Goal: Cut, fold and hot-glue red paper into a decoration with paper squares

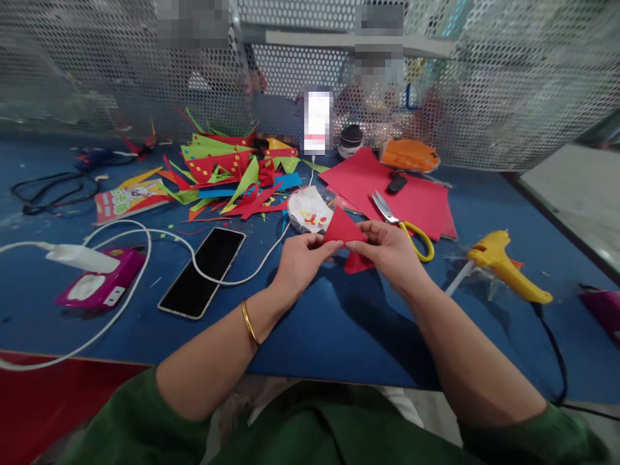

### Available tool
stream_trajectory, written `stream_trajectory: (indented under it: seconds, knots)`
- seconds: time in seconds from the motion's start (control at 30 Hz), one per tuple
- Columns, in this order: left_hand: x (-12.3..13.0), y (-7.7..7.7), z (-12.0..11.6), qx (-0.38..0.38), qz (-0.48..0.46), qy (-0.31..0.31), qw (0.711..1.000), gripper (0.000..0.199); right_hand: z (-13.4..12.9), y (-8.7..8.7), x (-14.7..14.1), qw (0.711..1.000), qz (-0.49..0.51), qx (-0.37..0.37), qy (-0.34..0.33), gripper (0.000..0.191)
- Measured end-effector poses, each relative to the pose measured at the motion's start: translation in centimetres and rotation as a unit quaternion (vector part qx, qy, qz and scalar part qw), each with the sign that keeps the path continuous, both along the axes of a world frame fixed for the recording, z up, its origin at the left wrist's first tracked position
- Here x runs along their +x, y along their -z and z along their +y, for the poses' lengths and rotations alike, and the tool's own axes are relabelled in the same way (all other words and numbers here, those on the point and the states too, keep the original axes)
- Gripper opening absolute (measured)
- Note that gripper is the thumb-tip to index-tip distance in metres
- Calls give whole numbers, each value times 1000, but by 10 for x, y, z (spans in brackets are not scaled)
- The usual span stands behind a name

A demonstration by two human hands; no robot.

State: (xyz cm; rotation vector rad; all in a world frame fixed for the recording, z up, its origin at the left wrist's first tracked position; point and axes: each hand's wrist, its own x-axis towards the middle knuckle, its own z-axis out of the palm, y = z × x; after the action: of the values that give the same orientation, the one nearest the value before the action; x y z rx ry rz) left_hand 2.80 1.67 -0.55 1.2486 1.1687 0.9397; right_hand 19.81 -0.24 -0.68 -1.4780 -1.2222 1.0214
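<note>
Between my two hands is a folded piece of red paper, pointed at the top, with a lower flap hanging under my right fingers. My left hand pinches its lower left edge between thumb and fingers. On the other side, my right hand pinches the lower right edge, the two thumb tips almost meeting. Just behind the paper sits a white round piece with red and yellow bits. Scissors with yellow handles lie open beyond my right hand, partly over red paper sheets.
A yellow glue gun lies at the right with its cord trailing. At the left are a black phone, a white cable and a purple power strip. Coloured paper scraps pile up behind; a lit phone leans on the mesh.
</note>
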Motion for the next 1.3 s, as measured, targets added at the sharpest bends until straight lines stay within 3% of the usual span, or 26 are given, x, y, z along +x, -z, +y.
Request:
stream_trajectory:
  seconds: [0.13,0.37,0.6,0.87,1.1,1.3]
  knots:
    - [0,-1,-1,-31,-28,-1,999,14,-2,-3,-2,999,30,6,14,49]
    - [0,7,2,46,-2,-20,999,21,-3,0,-3,999,28,16,18,51]
    - [2,2,-1,-38,-74,-2,997,19,-5,-4,-8,997,75,4,6,38]
    - [1,3,-2,-20,-68,-27,997,14,-5,-4,-5,999,28,15,34,41]
    - [2,5,-2,-84,-112,31,990,30,-5,-6,-7,995,68,21,71,35]
    - [1,5,-4,-99,-106,56,988,27,-7,-5,-11,993,80,16,85,37]
